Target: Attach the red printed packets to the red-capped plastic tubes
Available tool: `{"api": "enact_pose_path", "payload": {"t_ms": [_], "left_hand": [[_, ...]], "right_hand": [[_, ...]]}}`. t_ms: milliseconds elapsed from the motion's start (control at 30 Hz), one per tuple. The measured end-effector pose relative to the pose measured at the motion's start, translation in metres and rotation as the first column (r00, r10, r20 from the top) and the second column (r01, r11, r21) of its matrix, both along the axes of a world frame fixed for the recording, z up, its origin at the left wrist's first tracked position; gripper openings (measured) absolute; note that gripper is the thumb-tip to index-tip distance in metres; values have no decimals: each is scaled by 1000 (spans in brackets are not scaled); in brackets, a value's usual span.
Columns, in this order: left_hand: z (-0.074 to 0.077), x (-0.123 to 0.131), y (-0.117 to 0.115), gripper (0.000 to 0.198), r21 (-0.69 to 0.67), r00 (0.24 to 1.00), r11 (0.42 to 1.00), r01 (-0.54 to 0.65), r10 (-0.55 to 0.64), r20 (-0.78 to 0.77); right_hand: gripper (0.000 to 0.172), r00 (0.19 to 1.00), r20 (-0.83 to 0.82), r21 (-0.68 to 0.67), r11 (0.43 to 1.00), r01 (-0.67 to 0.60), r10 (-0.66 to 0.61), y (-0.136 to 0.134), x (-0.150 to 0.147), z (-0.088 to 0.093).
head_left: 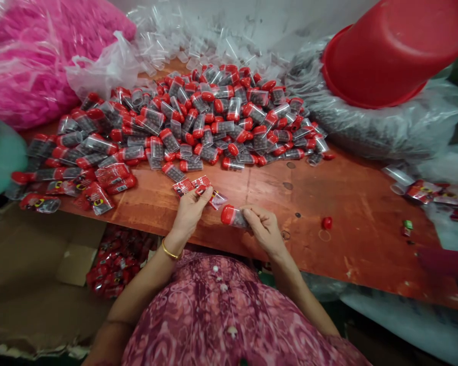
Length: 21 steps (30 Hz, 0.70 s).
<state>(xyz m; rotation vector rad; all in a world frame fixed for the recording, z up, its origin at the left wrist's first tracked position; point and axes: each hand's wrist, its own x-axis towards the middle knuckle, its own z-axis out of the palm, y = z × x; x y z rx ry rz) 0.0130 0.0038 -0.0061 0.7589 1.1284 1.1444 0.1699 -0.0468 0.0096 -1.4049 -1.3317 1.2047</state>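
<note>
My left hand (191, 211) pinches a small red printed plastic packet (216, 199) over the front part of the table. More red printed plastic shows at the far side of those fingers; whether it is a separate packet I cannot tell. Just to the right, my right hand (263, 226) grips a clear plastic tube with a red cap (232, 216) by its clear end, the cap pointing left. Dark contents show through the tube. Packet and tube are close together but apart. Behind both hands lies a large heap of similar red-capped tubes (221, 127).
Several tubes in red printed packets (99, 195) lie left on the wooden table (328, 188). An open cardboard box (26, 264) stands below, beside more red packets (116, 259). Pink bagged pieces (46, 56) sit back left; a red bucket (389, 51) rests on a bag (366, 122) at right.
</note>
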Motion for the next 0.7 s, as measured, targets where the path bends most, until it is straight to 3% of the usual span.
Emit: {"api": "enact_pose_path", "payload": {"t_ms": [167, 500, 700], "left_hand": [[-3, -3, -2, 35, -7, 997, 997, 72, -72, -2], [-2, 1, 0, 39, -54, 998, 998, -45, 47, 42], [1, 5, -1, 41, -109, 997, 992, -68, 73, 37]], "right_hand": [[36, 1000, 11, 1, 1000, 2, -2, 3, 0, -3], [37, 991, -8, -17, 991, -131, 130, 1, -3, -3], [38, 996, 8, 10, 996, -85, 85, -1, -5, -5]]}}
